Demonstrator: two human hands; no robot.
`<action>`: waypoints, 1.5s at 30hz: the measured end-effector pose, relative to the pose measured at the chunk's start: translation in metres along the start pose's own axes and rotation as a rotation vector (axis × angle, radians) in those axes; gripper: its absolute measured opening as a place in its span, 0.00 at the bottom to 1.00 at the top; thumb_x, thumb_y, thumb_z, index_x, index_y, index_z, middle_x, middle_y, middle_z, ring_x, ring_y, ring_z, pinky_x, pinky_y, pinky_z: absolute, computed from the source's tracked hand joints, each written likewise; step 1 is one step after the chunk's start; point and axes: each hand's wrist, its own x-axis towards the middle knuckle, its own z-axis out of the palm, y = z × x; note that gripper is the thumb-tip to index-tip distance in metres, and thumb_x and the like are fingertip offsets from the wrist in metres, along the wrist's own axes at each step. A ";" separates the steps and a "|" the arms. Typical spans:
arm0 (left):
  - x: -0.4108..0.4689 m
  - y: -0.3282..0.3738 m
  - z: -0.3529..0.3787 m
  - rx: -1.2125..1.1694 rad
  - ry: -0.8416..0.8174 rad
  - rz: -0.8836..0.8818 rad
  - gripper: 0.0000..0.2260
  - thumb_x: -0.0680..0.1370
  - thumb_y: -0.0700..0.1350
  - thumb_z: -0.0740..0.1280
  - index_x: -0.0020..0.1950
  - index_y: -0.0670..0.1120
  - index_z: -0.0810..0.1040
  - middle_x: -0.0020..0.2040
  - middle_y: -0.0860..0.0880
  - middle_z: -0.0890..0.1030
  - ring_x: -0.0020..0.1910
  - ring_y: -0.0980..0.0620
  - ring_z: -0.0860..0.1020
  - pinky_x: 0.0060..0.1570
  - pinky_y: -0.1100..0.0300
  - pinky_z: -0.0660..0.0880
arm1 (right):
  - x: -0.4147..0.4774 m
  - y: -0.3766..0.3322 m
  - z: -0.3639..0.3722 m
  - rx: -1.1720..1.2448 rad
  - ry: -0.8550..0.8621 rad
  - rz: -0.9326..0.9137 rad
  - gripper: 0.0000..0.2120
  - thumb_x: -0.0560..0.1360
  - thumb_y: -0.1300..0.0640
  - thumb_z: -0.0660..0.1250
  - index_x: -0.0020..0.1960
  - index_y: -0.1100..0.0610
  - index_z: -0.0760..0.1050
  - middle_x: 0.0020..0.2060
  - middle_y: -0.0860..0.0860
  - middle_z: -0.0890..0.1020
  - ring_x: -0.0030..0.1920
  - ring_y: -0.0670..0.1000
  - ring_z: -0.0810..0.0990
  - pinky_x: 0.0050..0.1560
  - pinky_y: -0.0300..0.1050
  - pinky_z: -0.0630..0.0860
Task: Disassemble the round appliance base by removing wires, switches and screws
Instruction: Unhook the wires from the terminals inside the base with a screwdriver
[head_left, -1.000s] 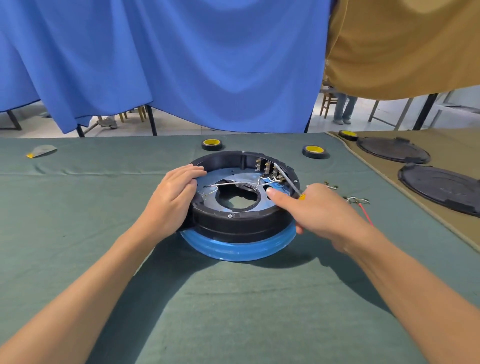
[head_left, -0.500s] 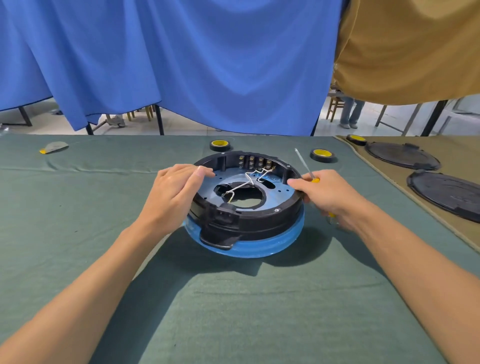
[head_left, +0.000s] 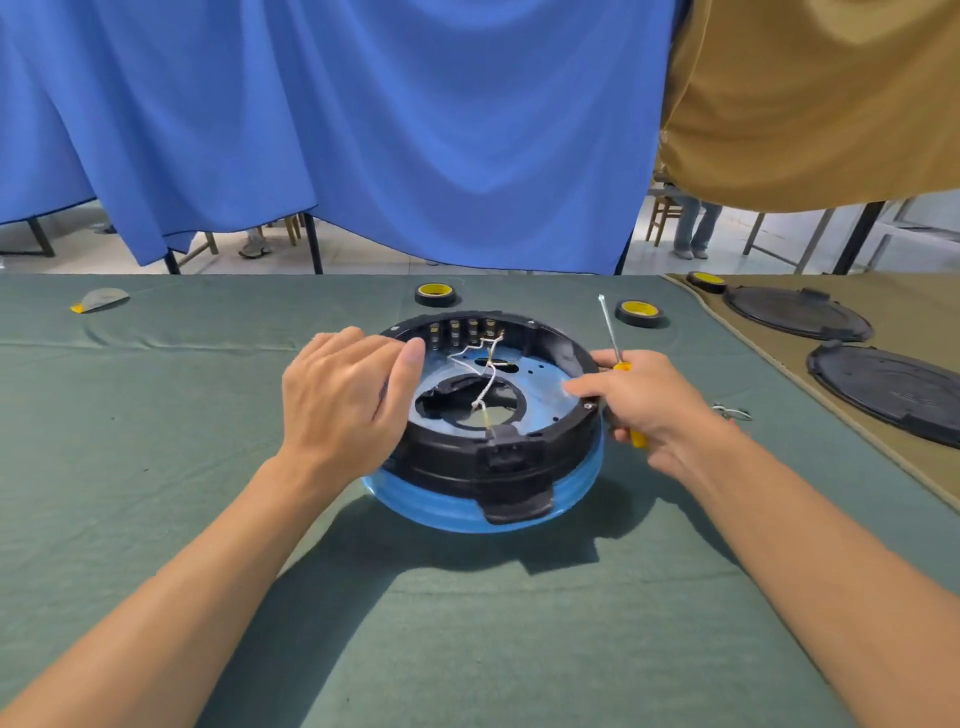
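The right grip (head_left: 649, 400) curls round a yellow-handled screwdriver (head_left: 621, 366), shaft pointing up and away, while its forefinger stretches onto the blue inner plate of the round appliance base (head_left: 493, 457). The left grip (head_left: 337, 410), fingers relaxed and holding nothing, lies over the base's left rim. White wires (head_left: 483, 374) cross the base's central opening toward a row of terminals (head_left: 462, 328) on the far inner wall. The base sits in the middle of the green-clothed desk (head_left: 156, 441), a blue ring beneath its black wall. Beyond it lie two tape rolls (head_left: 435, 294); two black discs (head_left: 797, 313) rest on tan cloth (head_left: 779, 364) at right. A blue curtain (head_left: 389, 130) hangs behind.
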 end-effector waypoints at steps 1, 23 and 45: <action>0.006 0.001 -0.003 -0.062 -0.037 0.006 0.28 0.83 0.53 0.50 0.35 0.40 0.81 0.32 0.46 0.81 0.34 0.43 0.78 0.41 0.49 0.71 | 0.004 -0.001 -0.004 0.014 -0.066 0.004 0.14 0.71 0.61 0.72 0.56 0.55 0.79 0.39 0.53 0.81 0.26 0.46 0.70 0.22 0.35 0.62; 0.028 0.016 0.002 0.022 -0.687 0.047 0.23 0.79 0.62 0.57 0.70 0.53 0.70 0.75 0.51 0.63 0.75 0.53 0.56 0.70 0.54 0.55 | 0.020 -0.008 0.000 -0.701 0.121 -0.296 0.16 0.73 0.39 0.68 0.41 0.52 0.78 0.36 0.52 0.82 0.42 0.54 0.80 0.44 0.52 0.79; 0.027 0.020 0.009 0.243 -0.645 -0.132 0.30 0.77 0.67 0.45 0.74 0.54 0.58 0.78 0.44 0.52 0.77 0.41 0.45 0.71 0.42 0.37 | 0.004 0.001 -0.007 -0.774 0.133 -0.219 0.24 0.68 0.32 0.67 0.46 0.54 0.76 0.36 0.52 0.80 0.40 0.52 0.78 0.41 0.50 0.78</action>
